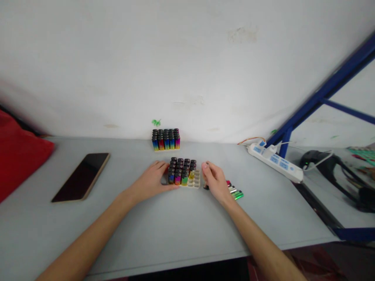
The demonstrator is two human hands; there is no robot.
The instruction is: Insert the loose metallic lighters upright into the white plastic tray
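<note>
A pale tray of upright lighters stands at the middle of our grey table, directly between our two hands. Black tops crowd its left and middle, above blue, pink and green bodies in the front row; a yellow lighter stands beside the bare round cells at right. Our left hand curves about the tray's left end, thumb along the front edge and fingers at the far left corner; whether it squeezes, we cannot tell. Just right of the tray, our right hand pinches a dark-ended lighter between thumb and fingers, most of it hidden from us. Beyond that hand, loose lighters in red, silver and green lie on the tabletop, partly covered. Behind the tray, near the scuffed white wall, we see a second block of lighters, multicoloured and upright. Well to our left lie a dark-screened tablet or phone and a red cloth; to our right, a white power strip rests near a blue metal frame.
</note>
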